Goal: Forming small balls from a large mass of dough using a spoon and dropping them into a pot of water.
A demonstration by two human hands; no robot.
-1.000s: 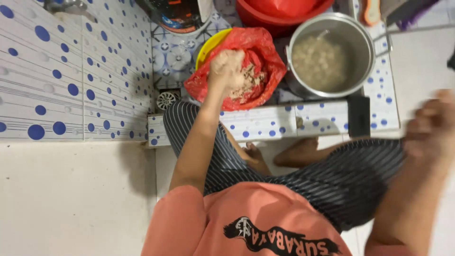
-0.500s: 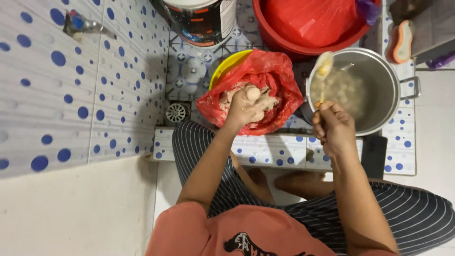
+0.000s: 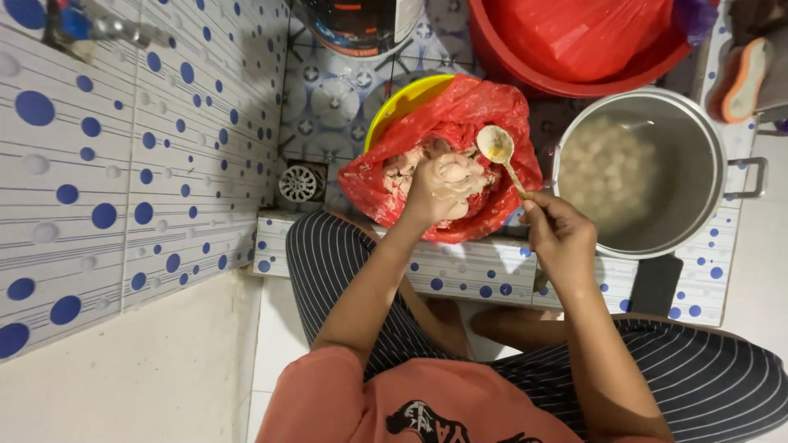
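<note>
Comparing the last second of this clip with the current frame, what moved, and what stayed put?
The right hand, off at the frame edge a second ago, came in holding a pale spoon; half a second ago the spoon was over the steel pot of pale balls in water, now it is above the red plastic bag of pinkish paste. The left hand stayed in the paste. Bag, yellow bowl and pot kept their places.

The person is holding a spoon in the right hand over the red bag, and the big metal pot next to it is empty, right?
Not quite. The head view shows the metal pot holds pale round balls in cloudy liquid, so it is not empty. The right hand does hold the spoon over the red bag.
</note>
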